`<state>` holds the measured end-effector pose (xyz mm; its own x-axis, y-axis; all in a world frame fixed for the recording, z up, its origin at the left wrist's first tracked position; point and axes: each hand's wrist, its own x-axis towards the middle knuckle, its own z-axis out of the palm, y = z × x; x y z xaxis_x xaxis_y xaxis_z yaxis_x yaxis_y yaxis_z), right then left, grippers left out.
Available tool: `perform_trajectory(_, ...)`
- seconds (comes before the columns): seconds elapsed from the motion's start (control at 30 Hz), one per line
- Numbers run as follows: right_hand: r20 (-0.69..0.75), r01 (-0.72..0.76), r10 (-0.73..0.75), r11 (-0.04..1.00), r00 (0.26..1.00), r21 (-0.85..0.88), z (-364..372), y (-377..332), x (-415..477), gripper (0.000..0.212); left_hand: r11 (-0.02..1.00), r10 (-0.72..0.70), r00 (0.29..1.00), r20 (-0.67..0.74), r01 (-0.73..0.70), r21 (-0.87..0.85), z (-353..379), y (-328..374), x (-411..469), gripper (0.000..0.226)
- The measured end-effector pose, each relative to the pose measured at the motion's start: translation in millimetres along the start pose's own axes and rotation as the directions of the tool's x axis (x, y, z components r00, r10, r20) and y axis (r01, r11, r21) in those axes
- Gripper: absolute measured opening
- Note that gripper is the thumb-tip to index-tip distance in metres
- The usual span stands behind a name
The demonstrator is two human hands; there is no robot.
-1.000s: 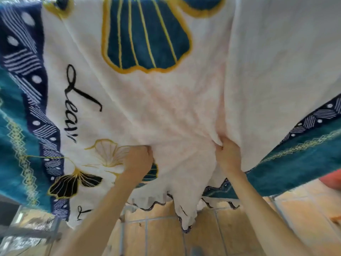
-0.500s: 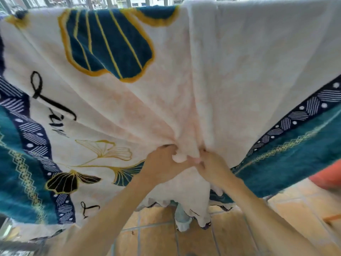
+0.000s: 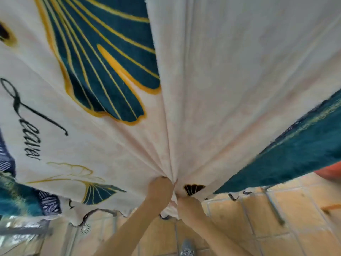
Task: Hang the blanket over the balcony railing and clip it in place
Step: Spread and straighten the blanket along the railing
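Note:
A large white blanket [image 3: 230,80], printed with teal and yellow leaves, black script and a teal border, hangs down from above and fills most of the view. Its cloth fans out in tight folds from one gathered point low in the middle. My left hand [image 3: 160,190] grips that bunch from the left. My right hand [image 3: 188,205] grips it just below and to the right, touching the left hand. The railing and any clip are hidden.
Orange floor tiles [image 3: 258,218] lie below the blanket's hem. A round floor drain [image 3: 85,228] sits at lower left beside a metal frame [image 3: 20,230]. A red-orange object [image 3: 330,171] shows at the right edge. A shoe [image 3: 187,249] is at the bottom.
My two hands, apart a second ago, have come together on one bunch of cloth. The view has moved closer and lower, and the blanket's folds are pulled tighter.

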<state>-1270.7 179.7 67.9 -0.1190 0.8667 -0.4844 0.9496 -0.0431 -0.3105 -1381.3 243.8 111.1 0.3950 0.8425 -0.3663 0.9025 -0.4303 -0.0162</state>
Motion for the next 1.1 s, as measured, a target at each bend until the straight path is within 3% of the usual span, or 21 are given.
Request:
perform_trajectory(0.07, 0.089, -0.008, 0.003, 0.998, 0.996, 0.059, 14, -6, 8, 0.019, 0.999, -0.019, 0.999, 0.041, 0.018, 0.027, 32, -10, -1, 0.037)
perform_trajectory(0.2, 0.243, 0.074, -0.051, 0.993, 0.969, -0.087, 45, -7, 16, 0.028, 0.997, -0.076, 0.987, 0.145, 0.074, 0.020, 76, -17, -12, 0.034)
perform_trajectory(0.37, 0.321, 0.038, -0.054, 0.998, 0.945, 0.055, 70, 10, 11, 0.024, 0.978, -0.194, 0.940, 0.282, 0.206, -0.016, 101, -31, -13, 0.025)
perform_trajectory(0.53, 0.108, -0.189, 0.160, 0.910, 0.981, 0.368, 34, 69, -12, 0.053, 0.925, -0.259, 0.929, 0.265, 0.317, -0.208, 64, -37, -12, 0.045)
perform_trajectory(0.63, -0.065, -0.275, 0.385, 0.756, 0.920, 0.594, -18, 109, -26, 0.074, 0.747, -0.262, 0.796, 0.545, 0.525, -0.408, 40, -20, -11, 0.075)
perform_trajectory(0.7, -0.175, -0.232, 0.524, 0.620, 0.834, 0.749, -56, 128, -37, 0.097, 0.714, -0.191, 0.741, 0.643, 0.555, -0.427, 24, -1, -7, 0.081)
perform_trajectory(0.77, -0.233, -0.158, 0.616, 0.512, 0.753, 0.844, -91, 144, -45, 0.114, 0.754, -0.104, 0.802, 0.588, 0.450, -0.480, 6, 21, -4, 0.080)
perform_trajectory(0.87, -0.256, -0.042, 0.677, 0.391, 0.690, 0.919, -141, 160, -53, 0.116, 0.828, -0.056, 0.925, 0.376, 0.253, -0.500, -27, 47, 1, 0.074)
perform_trajectory(1.0, -0.181, 0.052, 0.718, 0.198, 0.672, 0.979, -188, 171, -53, 0.119, 0.651, -0.023, 0.942, 0.334, 0.268, -0.710, -63, 61, 8, 0.082)
perform_trajectory(1.1, -0.130, 0.040, 0.715, 0.141, 0.687, 0.989, -199, 175, -49, 0.108, 0.623, -0.073, 0.965, 0.254, 0.243, -0.744, -77, 59, 7, 0.083)
